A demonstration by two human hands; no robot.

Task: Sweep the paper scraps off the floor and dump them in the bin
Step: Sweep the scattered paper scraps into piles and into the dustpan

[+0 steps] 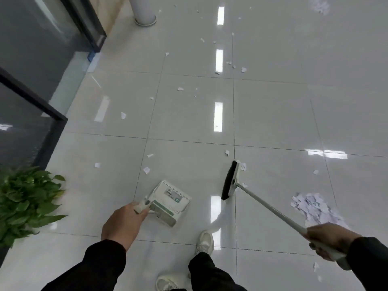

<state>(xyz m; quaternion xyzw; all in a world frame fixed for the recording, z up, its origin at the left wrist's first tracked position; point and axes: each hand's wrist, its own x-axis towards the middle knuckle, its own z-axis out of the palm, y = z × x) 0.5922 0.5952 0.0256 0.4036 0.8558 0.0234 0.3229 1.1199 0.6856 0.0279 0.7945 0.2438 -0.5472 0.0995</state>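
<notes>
Our left hand point(123, 222) has its fingers point(141, 215) curled tight round the short handle of the dustpan point(171, 203), which hangs tilted close over the floor point(273, 114); we cannot tell whether its lip touches the tiles. Our right hand point(329, 240) is wrapped round the upper end of the broom point(266, 206), the fingers clamped on the pole, knuckles up. From that grip the pole runs forward and left to the brush head point(230, 180), which sits on the floor with a few paper scraps point(243, 165) touching its far side.

We judge that we are in the gathering step: nothing shows inside the dustpan, and loose scraps lie scattered ahead along the tiles toward a white pillar point(144, 11). A swept pile point(310, 206) lies just right of the pole, near our right hand, and a second pile point(320, 5) sits well away at the top right. No bin is in sight.

Next we probably need to drag the brush head so the nearby scraps join the pile, then set the dustpan's lip flat against the floor beside it. A potted plant point(27, 198) stands at our left, and our shoes point(204, 242) are just behind the dustpan.
</notes>
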